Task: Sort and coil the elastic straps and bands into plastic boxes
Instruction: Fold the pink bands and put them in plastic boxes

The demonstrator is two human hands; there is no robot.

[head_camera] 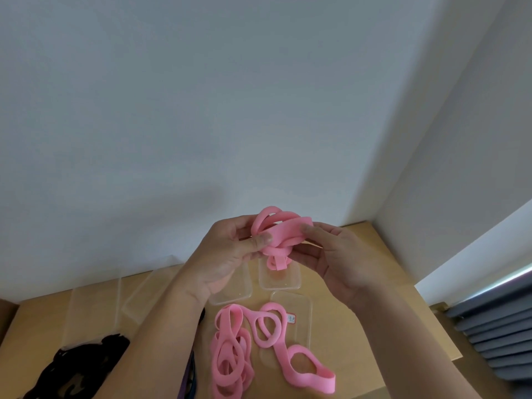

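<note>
Up above the wooden table (37,326), both hands meet on a coiled bundle of pink elastic band (280,231). The left hand (224,257) curls its fingers behind the bundle's left side. Its thumb (262,239) presses flat on the front of the wide strip, so the band is pinched between thumb and fingers. The right hand (336,260) pinches the strip's other end, with its thumb tip (308,228) on the band and the other fingers bent underneath, mostly hidden behind the loops. Several loops stand up out of the bundle. A short tail hangs down over a clear plastic box (279,280) on the table. A second clear box (239,292) sits just to its left, partly behind the left hand. Nearer the person, loose pink bands (230,349) lie tangled on the table, one stretching across a labelled clear box (302,300). At the lower left lie black straps (86,361), with more clear boxes (92,306) behind them.
</note>
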